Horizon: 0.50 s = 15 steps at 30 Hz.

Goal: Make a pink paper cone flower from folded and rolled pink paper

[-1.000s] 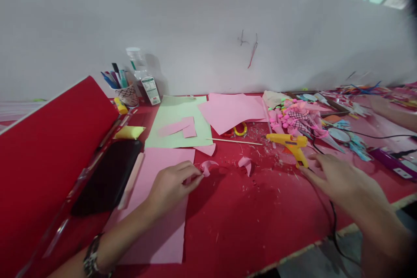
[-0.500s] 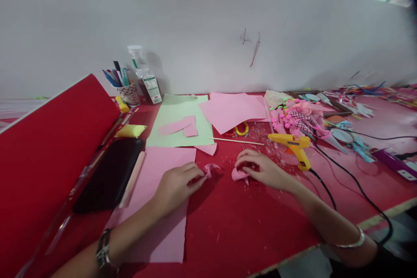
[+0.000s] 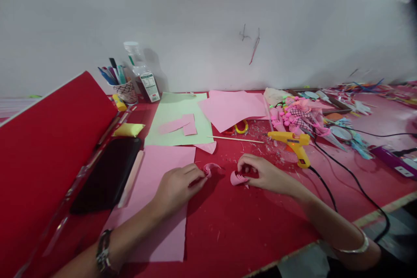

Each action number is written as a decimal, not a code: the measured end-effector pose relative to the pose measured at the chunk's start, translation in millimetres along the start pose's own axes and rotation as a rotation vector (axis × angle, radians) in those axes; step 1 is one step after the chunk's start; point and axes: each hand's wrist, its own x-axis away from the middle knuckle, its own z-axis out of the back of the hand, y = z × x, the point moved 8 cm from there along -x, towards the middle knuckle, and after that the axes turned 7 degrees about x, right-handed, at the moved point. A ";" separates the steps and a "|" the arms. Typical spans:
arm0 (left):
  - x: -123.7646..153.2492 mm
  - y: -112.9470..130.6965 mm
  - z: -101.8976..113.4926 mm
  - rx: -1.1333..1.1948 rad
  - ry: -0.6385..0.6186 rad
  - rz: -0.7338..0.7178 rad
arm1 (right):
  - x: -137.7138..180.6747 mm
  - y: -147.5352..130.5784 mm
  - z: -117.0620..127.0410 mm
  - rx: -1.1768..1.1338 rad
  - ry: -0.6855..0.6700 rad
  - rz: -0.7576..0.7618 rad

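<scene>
- At the near edge of the red table (image 3: 247,230), the left hand (image 3: 177,186) rests on a pink sheet (image 3: 156,226), fingertips pinched on a small paper curl (image 3: 211,168).
- Just beside it, the right hand (image 3: 265,176) closes finger and thumb on a second curl (image 3: 237,178), low over the table.
- Two curls are rolled but not joined; the glue gun (image 3: 291,141) lies untouched beyond.
- Farther back, a stick (image 3: 239,139), a green sheet (image 3: 177,117) and whole pink paper (image 3: 233,108) lie near a pen cup (image 3: 125,91).
</scene>
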 end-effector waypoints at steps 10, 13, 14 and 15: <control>1.3 6.7 -0.7 -0.051 0.008 -0.048 | -10.0 -24.2 -13.4 -0.054 -0.103 0.173; 1.4 8.4 0.5 -0.051 0.020 -0.060 | -11.9 -24.1 -14.2 -0.051 -0.099 0.147; 1.5 9.2 1.0 -0.054 0.026 -0.064 | -11.7 -24.9 -14.7 -0.037 -0.091 0.143; 1.7 10.1 1.3 -0.059 0.032 -0.069 | -11.3 -26.2 -15.0 -0.012 -0.077 0.142</control>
